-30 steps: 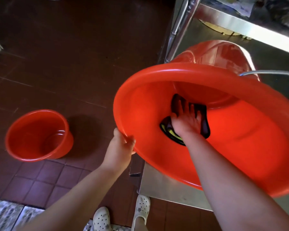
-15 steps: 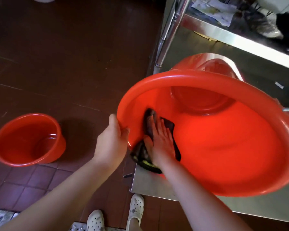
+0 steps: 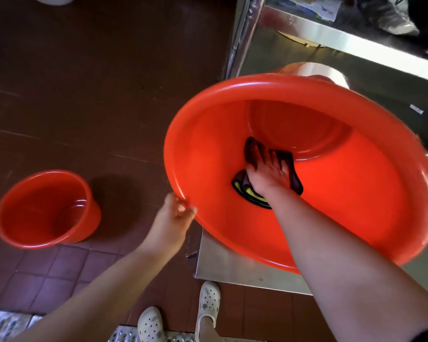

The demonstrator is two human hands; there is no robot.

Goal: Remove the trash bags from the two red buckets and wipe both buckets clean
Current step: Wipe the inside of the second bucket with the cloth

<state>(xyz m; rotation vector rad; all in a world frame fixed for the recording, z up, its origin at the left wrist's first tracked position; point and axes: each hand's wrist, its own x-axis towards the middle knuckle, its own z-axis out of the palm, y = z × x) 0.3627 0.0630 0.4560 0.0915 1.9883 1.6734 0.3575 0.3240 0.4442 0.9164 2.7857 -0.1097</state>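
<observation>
Two red buckets: large bucket (image 3: 331,218) tilted, rim gripped by left hand (image 3: 173,218); right hand (image 3: 269,176) flat-fingered, pressing dark cloth (image 3: 252,149) against inside wall. Small bucket (image 3: 22,218) on floor, well left.

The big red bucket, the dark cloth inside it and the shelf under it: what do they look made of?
The big red bucket looks like glossy moulded plastic: smooth wall, soft highlights, rolled rim. The dark cloth with a yellow edge seems a soft woven or microfibre rag; it folds and bunches under the right hand. The grey shelf looks like brushed stainless steel, with a dull sheen and a thin sheet edge.
</observation>
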